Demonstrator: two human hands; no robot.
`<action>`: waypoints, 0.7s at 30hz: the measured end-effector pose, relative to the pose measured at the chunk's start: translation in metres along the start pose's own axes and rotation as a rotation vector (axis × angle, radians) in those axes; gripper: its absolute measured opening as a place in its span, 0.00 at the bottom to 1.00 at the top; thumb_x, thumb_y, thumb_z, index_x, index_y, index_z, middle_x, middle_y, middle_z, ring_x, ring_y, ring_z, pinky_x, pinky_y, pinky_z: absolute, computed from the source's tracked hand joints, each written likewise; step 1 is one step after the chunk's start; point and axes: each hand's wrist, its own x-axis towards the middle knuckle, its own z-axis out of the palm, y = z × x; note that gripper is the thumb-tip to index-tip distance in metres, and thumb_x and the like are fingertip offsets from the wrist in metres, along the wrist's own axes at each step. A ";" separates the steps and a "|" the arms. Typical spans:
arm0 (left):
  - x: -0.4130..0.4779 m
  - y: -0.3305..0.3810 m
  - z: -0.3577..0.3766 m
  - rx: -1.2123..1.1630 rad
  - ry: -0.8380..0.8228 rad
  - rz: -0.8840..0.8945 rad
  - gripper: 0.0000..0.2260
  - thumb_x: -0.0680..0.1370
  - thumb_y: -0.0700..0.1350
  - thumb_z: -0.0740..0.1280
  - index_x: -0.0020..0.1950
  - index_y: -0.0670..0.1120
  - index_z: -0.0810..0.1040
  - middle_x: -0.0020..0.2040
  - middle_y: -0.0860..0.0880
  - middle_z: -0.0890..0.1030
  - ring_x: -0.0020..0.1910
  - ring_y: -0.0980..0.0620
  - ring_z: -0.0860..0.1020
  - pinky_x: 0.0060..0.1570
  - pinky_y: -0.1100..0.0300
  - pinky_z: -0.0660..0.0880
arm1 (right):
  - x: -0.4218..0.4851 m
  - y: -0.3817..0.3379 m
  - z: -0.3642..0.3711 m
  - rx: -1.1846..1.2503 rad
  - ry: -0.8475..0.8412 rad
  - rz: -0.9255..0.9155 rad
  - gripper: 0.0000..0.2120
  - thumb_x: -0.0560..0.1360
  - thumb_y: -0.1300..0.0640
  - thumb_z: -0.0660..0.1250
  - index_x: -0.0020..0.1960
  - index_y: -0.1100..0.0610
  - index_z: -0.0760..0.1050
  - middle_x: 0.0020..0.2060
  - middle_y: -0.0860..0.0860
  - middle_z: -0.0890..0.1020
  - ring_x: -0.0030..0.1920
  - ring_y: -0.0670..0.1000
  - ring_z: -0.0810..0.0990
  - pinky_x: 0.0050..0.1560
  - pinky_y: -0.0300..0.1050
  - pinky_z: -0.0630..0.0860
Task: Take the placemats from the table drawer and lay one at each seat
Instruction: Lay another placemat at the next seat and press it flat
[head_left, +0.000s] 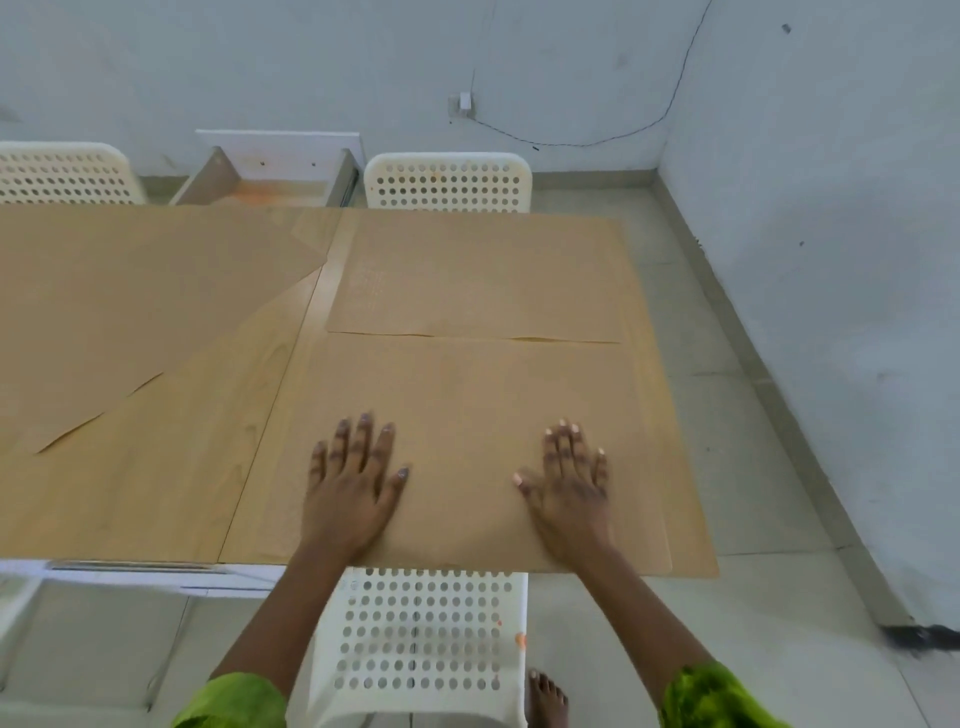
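A tan paper placemat (467, 395) lies flat at the near right seat of the wooden table (171, 483). My left hand (353, 488) and my right hand (571, 483) both press flat on it, fingers spread, holding nothing. A second placemat (483, 275) lies at the far right seat, just beyond the near one. A third placemat (124, 296) lies skewed across the far left of the table. The table drawer (270, 176) stands pulled out on the far side.
White perforated chairs stand at the near seat (421, 639), the far right seat (447, 182) and the far left seat (67, 174). A grey wall runs along the back and right, with tiled floor (753, 467) between it and the table. My bare foot (545, 699) is beside the near chair.
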 end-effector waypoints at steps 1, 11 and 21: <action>0.001 -0.008 -0.002 0.013 -0.001 -0.023 0.38 0.70 0.69 0.27 0.76 0.54 0.43 0.78 0.49 0.43 0.77 0.47 0.42 0.74 0.47 0.43 | 0.000 0.010 -0.003 -0.005 0.002 0.027 0.48 0.65 0.32 0.22 0.77 0.58 0.43 0.77 0.54 0.44 0.77 0.52 0.39 0.73 0.51 0.33; 0.001 -0.020 -0.009 0.045 -0.065 -0.053 0.36 0.70 0.65 0.32 0.77 0.53 0.41 0.78 0.47 0.42 0.77 0.46 0.42 0.74 0.48 0.42 | -0.005 0.046 -0.014 -0.058 -0.047 0.143 0.37 0.75 0.35 0.34 0.76 0.57 0.38 0.77 0.52 0.41 0.77 0.50 0.38 0.75 0.51 0.38; -0.032 -0.008 -0.058 -0.198 -0.125 -0.135 0.25 0.82 0.52 0.50 0.77 0.43 0.52 0.78 0.45 0.54 0.77 0.48 0.52 0.74 0.50 0.52 | -0.022 -0.008 -0.041 0.250 0.022 0.146 0.24 0.80 0.54 0.53 0.74 0.59 0.57 0.75 0.55 0.59 0.75 0.54 0.55 0.74 0.47 0.53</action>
